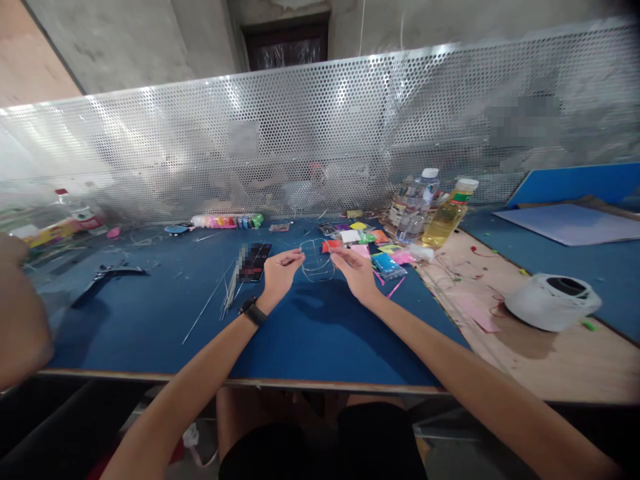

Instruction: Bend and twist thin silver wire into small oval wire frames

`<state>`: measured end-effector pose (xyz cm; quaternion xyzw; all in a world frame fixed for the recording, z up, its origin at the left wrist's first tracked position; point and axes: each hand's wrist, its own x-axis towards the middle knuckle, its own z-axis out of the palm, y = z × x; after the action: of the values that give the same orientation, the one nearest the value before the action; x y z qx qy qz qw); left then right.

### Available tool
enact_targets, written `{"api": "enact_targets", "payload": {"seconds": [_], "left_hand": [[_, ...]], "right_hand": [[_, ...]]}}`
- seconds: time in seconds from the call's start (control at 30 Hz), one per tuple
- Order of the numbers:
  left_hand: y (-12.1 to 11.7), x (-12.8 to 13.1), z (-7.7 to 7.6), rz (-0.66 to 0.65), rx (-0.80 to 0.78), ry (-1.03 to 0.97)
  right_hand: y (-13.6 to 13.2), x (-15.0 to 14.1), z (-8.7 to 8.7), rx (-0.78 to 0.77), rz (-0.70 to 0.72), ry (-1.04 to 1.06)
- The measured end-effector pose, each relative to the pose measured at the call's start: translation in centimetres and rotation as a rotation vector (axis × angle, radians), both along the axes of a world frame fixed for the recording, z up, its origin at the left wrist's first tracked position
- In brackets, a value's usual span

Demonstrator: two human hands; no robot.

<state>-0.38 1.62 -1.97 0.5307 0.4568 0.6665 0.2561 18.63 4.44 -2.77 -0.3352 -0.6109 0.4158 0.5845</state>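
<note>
My left hand (281,270) and my right hand (356,268) are both raised a little over the blue table mat (280,327), fingers pinched on a thin wire frame (317,261) bent into a rounded shape between them. A black watch (253,311) sits on my left wrist. A bundle of straight wires (227,293) lies on the mat left of my left hand, next to a phone (254,261).
Small coloured bags (373,250) lie past my right hand. Two bottles (435,210) stand at the back right. A white roll (550,303) rests on bare wood at right. A perforated metal screen (320,133) closes the back. Another person's arm (20,313) is at far left.
</note>
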Motion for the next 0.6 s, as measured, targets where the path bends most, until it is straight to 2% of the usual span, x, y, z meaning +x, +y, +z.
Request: {"api": "enact_targets", "payload": {"seconds": [0.13, 0.4, 0.6], "left_hand": [[-0.15, -0.11, 0.11, 0.021, -0.029, 0.022], [-0.20, -0.47, -0.24, 0.072, -0.063, 0.196], [0.13, -0.64, -0.64, 0.016, -0.130, 0.207]], "right_hand": [[-0.67, 0.26, 0.73, 0.007, 0.122, -0.043], [-0.96, 0.52, 0.76, 0.088, 0.011, -0.216], [-0.87, 0.32, 0.57, 0.063, 0.027, -0.213]]}}
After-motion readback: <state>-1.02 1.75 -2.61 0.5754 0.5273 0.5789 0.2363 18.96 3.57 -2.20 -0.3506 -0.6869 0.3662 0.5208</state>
